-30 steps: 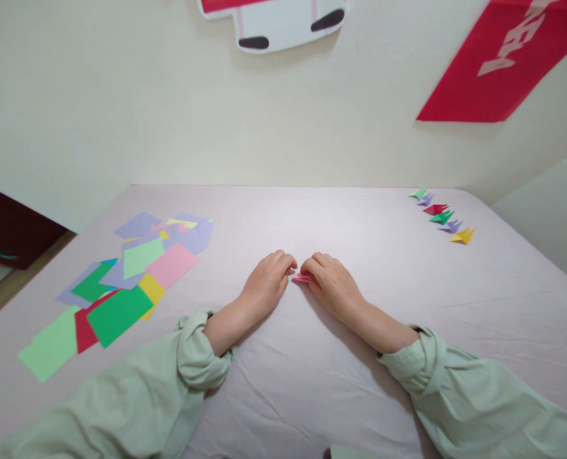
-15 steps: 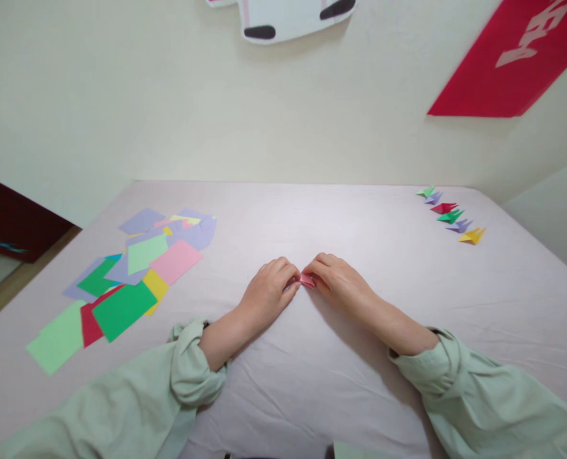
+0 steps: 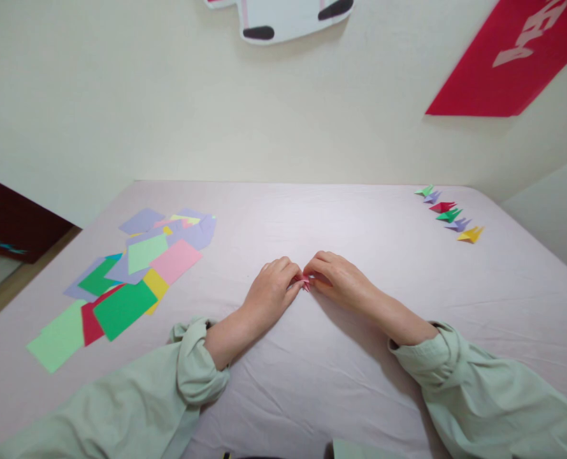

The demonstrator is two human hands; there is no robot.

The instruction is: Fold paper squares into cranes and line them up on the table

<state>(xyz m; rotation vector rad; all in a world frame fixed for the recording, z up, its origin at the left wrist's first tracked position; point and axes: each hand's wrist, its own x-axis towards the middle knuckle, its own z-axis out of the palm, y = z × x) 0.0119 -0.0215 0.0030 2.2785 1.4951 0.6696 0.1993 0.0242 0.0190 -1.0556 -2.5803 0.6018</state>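
A small folded pink paper piece (image 3: pixel 305 280) lies at the middle of the cloth-covered table (image 3: pixel 341 382). My left hand (image 3: pixel 269 292) and my right hand (image 3: pixel 336 279) meet over it, fingers curled and pinched on it from either side. Only a tip of the paper shows between the fingertips. Both forearms rest on the cloth, in pale green sleeves rolled at the cuff.
A loose spread of coloured paper sheets (image 3: pixel 125 280) lies at the left of the table. A row of several small folded paper pieces (image 3: pixel 448 213) sits at the far right corner. A wall with a red banner (image 3: pixel 503 57) stands behind the table.
The pink piece has grown smaller between my fingertips, more tightly pinched. My hands stayed at the table's middle; the view shifted slightly.
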